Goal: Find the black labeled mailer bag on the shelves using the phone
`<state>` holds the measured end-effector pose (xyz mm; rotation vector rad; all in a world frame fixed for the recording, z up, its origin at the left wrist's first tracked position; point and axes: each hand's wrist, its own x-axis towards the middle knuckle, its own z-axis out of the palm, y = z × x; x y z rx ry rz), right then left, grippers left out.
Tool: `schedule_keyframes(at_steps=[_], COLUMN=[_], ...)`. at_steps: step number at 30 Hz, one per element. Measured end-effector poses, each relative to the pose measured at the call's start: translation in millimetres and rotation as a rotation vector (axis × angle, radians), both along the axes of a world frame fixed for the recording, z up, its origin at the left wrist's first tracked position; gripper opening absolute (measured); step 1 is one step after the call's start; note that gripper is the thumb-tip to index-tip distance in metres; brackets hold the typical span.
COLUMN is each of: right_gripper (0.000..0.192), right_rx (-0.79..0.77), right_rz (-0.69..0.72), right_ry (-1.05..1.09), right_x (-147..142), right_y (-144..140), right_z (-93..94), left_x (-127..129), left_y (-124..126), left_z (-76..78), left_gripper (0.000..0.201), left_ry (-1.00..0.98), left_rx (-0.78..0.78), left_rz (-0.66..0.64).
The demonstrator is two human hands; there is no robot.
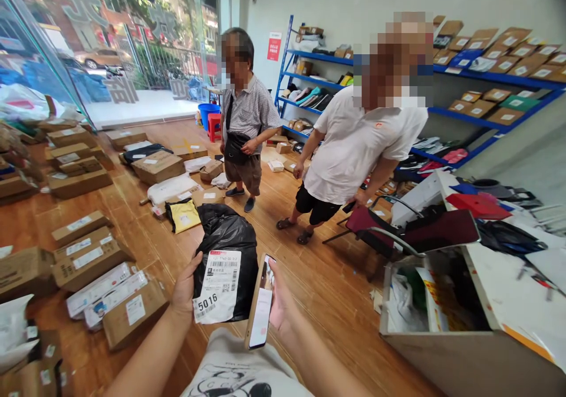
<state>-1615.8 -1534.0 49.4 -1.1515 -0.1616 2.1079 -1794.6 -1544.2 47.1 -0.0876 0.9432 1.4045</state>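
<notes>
My left hand [187, 285] grips the left edge of a parcel [244, 255] wrapped in black plastic. A white shipping label [224, 273] with barcodes and the number 5016 covers part of its front. In my right hand [279, 299] is a smartphone [260, 305], held upright and tilted, its lit screen turned partly toward me. The phone is close beside the parcel's right side, partly in front of it. Fingers behind the parcel and behind the phone are hidden.
Cardboard boxes [91, 255] and a yellow parcel [184, 215] lie on the wooden floor. Two people stand ahead, one in a checked shirt [252, 108], one in a white shirt [354, 143]. Blue shelves [495, 78] hold parcels. A maroon chair [375, 226] and a desk [522, 285] stand right.
</notes>
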Motion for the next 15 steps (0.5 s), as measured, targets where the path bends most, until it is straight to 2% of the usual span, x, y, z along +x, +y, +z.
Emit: schedule_keyframes(at_steps=[4, 7, 10, 15], right_gripper=[0.055, 0.056, 0.046, 0.03], right_rx=[0.009, 0.015, 0.069, 0.159], right_rz=[0.003, 0.022, -0.037, -0.141], right_ry=[0.002, 0.043, 0.071, 0.006], right_x=[2.4, 6.0, 9.1, 9.1], right_y=[0.3, 0.1, -1.6, -11.7], right_z=[-1.9, -2.5, 0.9, 11.5], left_x=[5.1, 5.5, 3.3, 2.3], left_y=[-0.3, -1.2, -2.9, -3.7], left_z=[7.4, 6.3, 2.3, 6.5], left_gripper=[0.047, 0.037, 0.023, 0.026], left_ry=[-0.021, -0.057, -0.058, -0.066], left_rx=[-0.018, -0.006, 0.011, -0.02], left_rz=[0.021, 0.049, -0.005, -0.046])
